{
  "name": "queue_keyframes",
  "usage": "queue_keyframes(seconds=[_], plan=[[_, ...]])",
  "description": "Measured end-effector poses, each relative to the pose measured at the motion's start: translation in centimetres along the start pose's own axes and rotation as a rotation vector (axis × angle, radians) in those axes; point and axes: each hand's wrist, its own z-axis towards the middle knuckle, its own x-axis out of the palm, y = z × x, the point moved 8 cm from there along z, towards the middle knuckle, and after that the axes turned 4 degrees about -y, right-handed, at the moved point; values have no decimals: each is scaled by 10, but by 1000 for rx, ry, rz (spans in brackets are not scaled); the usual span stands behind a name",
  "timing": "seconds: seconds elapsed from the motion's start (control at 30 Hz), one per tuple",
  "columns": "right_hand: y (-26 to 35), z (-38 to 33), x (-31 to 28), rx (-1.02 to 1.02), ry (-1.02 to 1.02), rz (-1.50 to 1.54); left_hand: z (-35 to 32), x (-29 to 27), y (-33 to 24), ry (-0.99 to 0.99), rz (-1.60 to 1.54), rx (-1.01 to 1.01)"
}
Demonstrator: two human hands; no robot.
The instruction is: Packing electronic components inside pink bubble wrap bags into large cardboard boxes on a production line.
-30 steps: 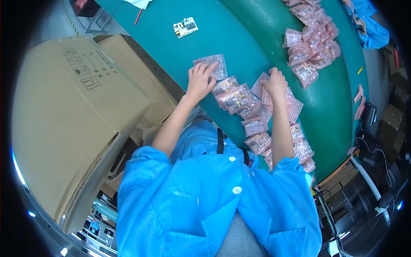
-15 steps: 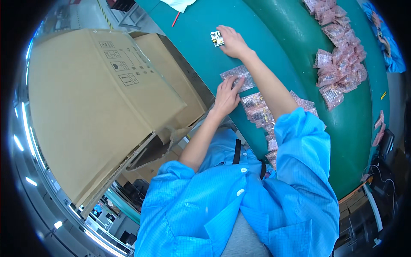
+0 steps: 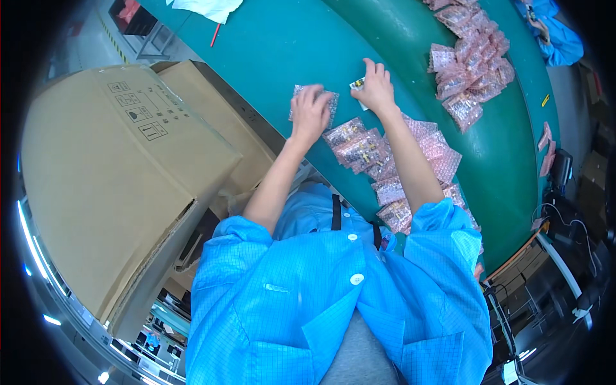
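While a large cardboard box [image 3: 122, 173] is standing off the left edge of the green tabletop [image 3: 269, 45], the person in the blue coat [image 3: 333, 301] is working near that edge. The left hand [image 3: 310, 114] is pressing flat, fingers spread, on a pink bubble bag [image 3: 328, 102] that is lying close to the tabletop's near-left edge. Just right of it, the right hand [image 3: 373, 88] is closing curled fingers over a small circuit board [image 3: 357, 84]; how firmly it is gripping cannot be told. Judging from this, the board is not yet going into the bag, so this piece is only being started. Between the forearms and along the near edge, a row of filled pink bags [image 3: 385, 167] is lying finished, as it seems. Toward the far-right corner, another heap of pink bags [image 3: 468, 70] is waiting; whether those are done cannot be told.
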Motion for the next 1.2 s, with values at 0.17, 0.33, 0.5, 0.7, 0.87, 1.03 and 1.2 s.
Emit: queue_keyframes(seconds=[0.17, 0.33, 0.5, 0.7, 0.87, 1.03, 1.2], plan=[[-37, -2, 8, 167, 45, 175, 16, 7, 30, 314, 275, -88], [-80, -24, 11, 247, 126, 507, 36, -38, -7, -51, 166, 23], [-82, -62, 9, 187, 186, 897, -5, 2, -9, 200, 46, 95], [-94, -80, 10, 241, 198, 1072, 14, 14, -19, 150, -56, 76], [-78, -78, -4, 261, 24, 1275, 14, 45, -12, 189, 97, 59], [-64, -70, 10, 238, 79, 1175, 14, 42, -10, 141, -29, 11], [-49, -58, 19, 258, 108, 1097, 20, 21, -5, 17, -221, -33]])
